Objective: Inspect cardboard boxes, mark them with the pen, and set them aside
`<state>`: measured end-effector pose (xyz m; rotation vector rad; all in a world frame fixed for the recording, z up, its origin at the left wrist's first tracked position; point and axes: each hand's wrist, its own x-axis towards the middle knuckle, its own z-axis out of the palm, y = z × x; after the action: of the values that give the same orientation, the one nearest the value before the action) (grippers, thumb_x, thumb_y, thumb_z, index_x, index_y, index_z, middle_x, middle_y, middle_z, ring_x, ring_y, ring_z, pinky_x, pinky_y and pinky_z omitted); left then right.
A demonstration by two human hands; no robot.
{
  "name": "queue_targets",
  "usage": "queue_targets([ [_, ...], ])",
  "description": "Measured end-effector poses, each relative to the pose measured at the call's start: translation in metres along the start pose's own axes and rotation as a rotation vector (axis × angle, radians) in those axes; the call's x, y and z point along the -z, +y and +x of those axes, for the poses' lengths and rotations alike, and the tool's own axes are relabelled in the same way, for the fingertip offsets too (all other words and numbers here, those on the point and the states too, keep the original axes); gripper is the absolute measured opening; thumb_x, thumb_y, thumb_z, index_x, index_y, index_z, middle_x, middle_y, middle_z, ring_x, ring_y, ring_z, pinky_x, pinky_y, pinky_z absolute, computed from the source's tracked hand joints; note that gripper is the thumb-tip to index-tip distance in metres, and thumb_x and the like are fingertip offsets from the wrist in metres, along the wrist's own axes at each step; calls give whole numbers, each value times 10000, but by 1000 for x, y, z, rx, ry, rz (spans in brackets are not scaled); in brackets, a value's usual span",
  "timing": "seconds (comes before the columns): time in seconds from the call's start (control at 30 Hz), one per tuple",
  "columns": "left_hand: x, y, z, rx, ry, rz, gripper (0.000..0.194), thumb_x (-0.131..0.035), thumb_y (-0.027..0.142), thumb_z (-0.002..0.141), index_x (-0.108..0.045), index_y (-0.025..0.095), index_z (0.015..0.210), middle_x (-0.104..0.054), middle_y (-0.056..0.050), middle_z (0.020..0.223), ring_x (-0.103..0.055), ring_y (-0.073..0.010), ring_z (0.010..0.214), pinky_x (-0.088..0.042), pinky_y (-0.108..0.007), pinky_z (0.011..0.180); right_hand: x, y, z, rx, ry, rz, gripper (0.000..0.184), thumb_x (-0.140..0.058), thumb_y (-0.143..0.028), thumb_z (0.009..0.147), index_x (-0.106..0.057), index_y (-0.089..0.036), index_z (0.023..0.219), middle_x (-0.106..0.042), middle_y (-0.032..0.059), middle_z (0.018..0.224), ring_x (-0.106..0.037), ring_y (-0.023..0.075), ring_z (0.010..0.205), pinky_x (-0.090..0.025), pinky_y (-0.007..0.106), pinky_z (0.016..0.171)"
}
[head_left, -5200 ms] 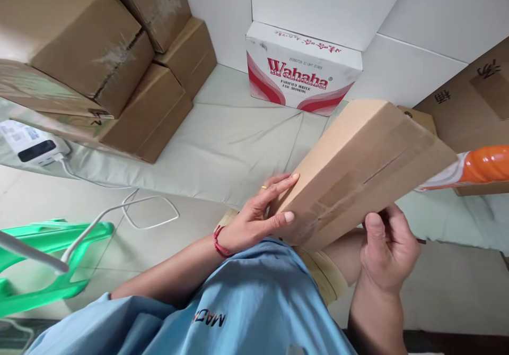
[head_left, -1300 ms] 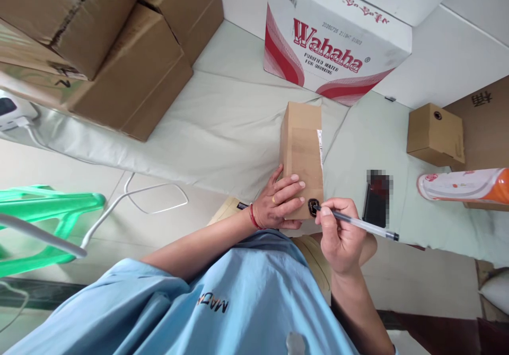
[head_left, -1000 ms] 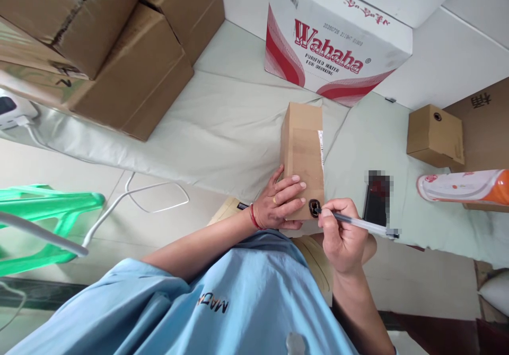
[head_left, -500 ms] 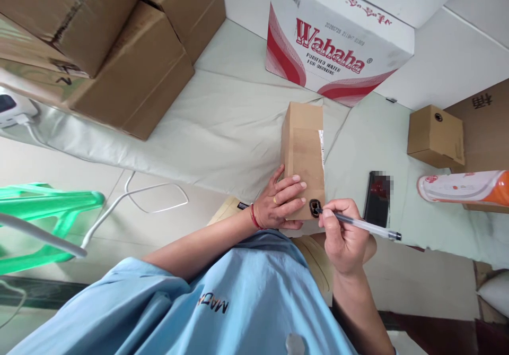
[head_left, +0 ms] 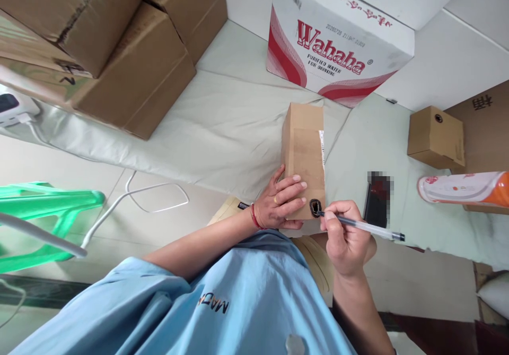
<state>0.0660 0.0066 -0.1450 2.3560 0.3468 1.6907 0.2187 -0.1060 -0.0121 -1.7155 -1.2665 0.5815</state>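
A narrow brown cardboard box [head_left: 304, 153] lies on a pale green sheet [head_left: 222, 132], its near end toward me. My left hand [head_left: 280, 204] rests on that near end, fingers pressed flat on top, holding it steady. My right hand [head_left: 345, 235] is closed on a clear pen [head_left: 363, 227]. The pen's tip touches a black inked mark [head_left: 315, 207] at the box's near right corner.
A Wahaha water carton [head_left: 338, 42] stands behind the box. Stacked brown cartons [head_left: 107, 52] fill the left. A dark phone [head_left: 376, 201], a small brown box [head_left: 435, 137] and an orange and white tube [head_left: 461, 188] lie to the right. A green plastic stool [head_left: 43, 222] and white cable [head_left: 135, 201] are on the floor.
About five seconds ago both hands held the box tilted in the air. It now lies on the sheet, and my right hand has taken a pen and inked a black mark.
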Motion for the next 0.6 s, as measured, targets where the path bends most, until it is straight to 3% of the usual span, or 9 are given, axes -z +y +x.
queue_targets([
  [0.17,1,0,-1,2,-13,37,513,-562,681,1088,-622,257,1370,-760,-126,1376,-641,-306,1488,-448,-665,1312,0,6,-3,32,-12,40,76,-628,-291,1070,-656,-233,1029,-658,-25,746,-655,146,671,-510,248,618],
  [0.37,2,0,0,3,-18,13,517,-565,669,1094,-626,244,1381,-751,-137,1396,-598,-304,1531,-438,-676,1316,3,4,-1,29,-22,26,142,-624,-276,1056,-645,-224,926,-606,-40,693,-562,119,585,-458,240,575],
  [0.6,2,0,-3,13,-28,-34,553,-657,662,1050,-616,254,1421,-732,-151,1449,-592,-326,1535,-407,-696,1323,2,6,-2,12,-24,1,123,-629,-320,1061,-654,-225,988,-638,-26,721,-620,142,627,-492,251,594],
])
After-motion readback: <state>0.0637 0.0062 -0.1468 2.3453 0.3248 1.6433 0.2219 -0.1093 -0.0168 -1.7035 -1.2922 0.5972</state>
